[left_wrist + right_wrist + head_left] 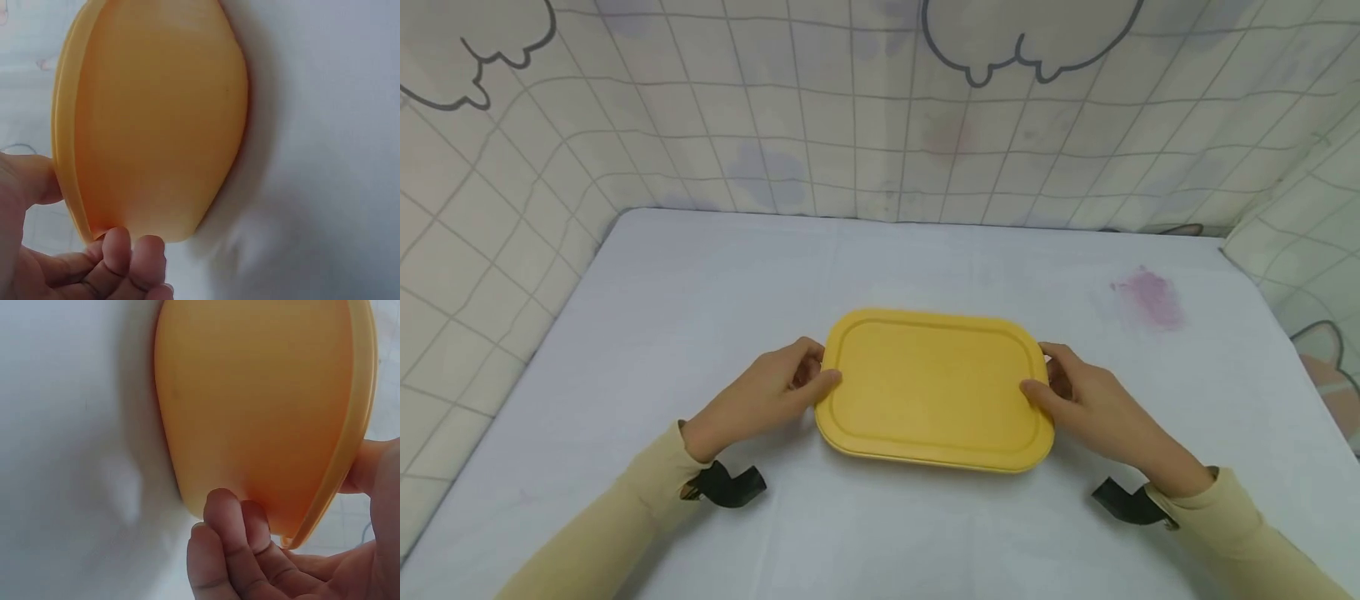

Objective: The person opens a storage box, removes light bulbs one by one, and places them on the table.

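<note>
A yellow rectangular food container [932,387] with rounded corners and a flat lid is in the middle of the head view, its long side running left to right. My left hand [763,396] grips its left end, thumb on top of the lid's edge and fingers below the rim. At the opposite end my right hand [1093,408] holds it the same way. Both wrist views show the smooth side wall [162,119] tapering toward the base, close over the white cloth, with the fingertips [225,515] against or near the wall under the rim.
A white cloth [715,275] covers the table, with a pink stain [1150,297] at the back right. Grid-patterned curtains [820,117] hang behind and at both sides. Black straps [730,486] stick out from both beige cuffs.
</note>
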Available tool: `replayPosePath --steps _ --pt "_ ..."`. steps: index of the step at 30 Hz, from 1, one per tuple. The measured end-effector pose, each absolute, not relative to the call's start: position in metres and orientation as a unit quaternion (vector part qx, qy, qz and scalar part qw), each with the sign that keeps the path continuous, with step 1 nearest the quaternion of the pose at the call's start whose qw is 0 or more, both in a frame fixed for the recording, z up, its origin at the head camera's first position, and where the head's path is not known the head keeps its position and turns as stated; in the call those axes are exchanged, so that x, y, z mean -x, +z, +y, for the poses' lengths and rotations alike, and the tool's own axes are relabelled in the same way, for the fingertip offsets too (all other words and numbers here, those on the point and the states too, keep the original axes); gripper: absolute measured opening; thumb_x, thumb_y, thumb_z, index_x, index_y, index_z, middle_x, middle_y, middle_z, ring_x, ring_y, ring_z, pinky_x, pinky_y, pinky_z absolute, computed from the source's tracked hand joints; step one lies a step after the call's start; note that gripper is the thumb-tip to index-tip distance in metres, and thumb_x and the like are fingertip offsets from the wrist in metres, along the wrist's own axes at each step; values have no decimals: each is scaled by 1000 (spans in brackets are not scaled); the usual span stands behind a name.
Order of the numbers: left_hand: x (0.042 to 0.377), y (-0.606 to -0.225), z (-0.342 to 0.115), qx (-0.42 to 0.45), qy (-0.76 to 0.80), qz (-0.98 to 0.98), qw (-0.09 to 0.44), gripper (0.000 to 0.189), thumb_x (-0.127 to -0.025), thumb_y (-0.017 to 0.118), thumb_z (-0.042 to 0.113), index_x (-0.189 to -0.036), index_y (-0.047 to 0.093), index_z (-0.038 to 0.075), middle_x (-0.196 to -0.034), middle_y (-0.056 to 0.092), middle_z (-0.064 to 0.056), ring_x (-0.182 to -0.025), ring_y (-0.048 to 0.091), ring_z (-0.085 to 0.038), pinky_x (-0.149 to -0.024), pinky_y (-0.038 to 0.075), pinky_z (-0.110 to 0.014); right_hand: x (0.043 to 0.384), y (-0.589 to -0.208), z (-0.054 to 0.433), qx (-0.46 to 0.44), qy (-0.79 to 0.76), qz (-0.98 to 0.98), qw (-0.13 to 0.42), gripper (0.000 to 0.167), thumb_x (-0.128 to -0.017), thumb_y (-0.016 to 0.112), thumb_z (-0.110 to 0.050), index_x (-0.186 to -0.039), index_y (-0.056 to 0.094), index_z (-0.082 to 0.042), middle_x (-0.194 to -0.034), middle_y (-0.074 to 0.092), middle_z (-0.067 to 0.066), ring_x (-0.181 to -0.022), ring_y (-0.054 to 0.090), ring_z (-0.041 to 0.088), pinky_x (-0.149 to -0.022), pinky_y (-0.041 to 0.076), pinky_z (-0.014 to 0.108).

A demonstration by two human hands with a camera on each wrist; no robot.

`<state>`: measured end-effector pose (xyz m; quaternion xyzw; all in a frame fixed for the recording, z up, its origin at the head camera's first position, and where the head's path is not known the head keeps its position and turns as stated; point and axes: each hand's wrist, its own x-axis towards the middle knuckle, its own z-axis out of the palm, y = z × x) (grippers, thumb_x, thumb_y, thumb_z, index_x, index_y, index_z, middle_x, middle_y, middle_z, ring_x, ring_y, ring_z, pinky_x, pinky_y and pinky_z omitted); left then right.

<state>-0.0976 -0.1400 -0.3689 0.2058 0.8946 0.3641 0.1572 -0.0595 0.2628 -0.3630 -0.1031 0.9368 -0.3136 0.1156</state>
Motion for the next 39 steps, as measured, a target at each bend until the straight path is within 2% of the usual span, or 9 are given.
replayPosePath --steps 7,14,16,19,26,32,39 --pt "95 -370 -142 -167 384 887 195 31 -102 60 39 -116 57 11 -91 61 -1 -77 55 -14 -66 44 -23 54 -364 266 88 -336 929 130 62 -103 59 -45 -150 44 -8 -107 70 3 -86 64 7 -70 51 23" --pt "92 -372 -145 -125 445 853 243 33 -99 66 40 -116 59 12 -99 65 -4 -85 58 -18 -70 44 -24 49 -364 268 58 -425 887 170 58 -102 63 -38 -147 47 -6 -113 60 10 -111 71 21 -78 54 21" --pt "91 -372 -146 -113 462 842 254 34 -98 67 40 -116 59 12 -100 66 -4 -86 59 -19 -70 45 -24 48 -364 270 56 -452 871 184 57 -102 63 -35 -147 46 -4 -114 58 13 -108 72 18 -79 57 23" --pt "88 -372 -145 -100 480 833 257 33 -99 66 37 -116 58 10 -99 67 -5 -86 62 -20 -72 46 -24 46 -364 272 54 -492 845 201 57 -102 63 -30 -148 44 -2 -115 57 17 -96 74 13 -79 60 27" --pt "82 -369 -142 -60 502 826 249 32 -102 61 35 -117 59 7 -94 71 -6 -87 66 -21 -80 50 -31 42 -365 276 32 -547 809 213 56 -102 63 -23 -148 41 0 -109 58 15 -90 77 18 -82 62 31" --pt "83 -365 -142 -61 485 840 238 33 -99 66 34 -116 61 7 -84 70 -6 -79 68 -21 -74 50 -29 42 -361 278 26 -529 823 205 55 -101 65 -24 -145 43 -1 -102 61 13 -84 75 18 -78 63 32" --pt "83 -357 -143 -63 470 851 224 35 -95 71 34 -115 61 7 -72 64 -5 -69 65 -23 -63 47 -27 42 -356 279 25 -500 843 197 58 -100 66 -26 -148 44 -1 -103 65 14 -80 74 16 -76 62 31"
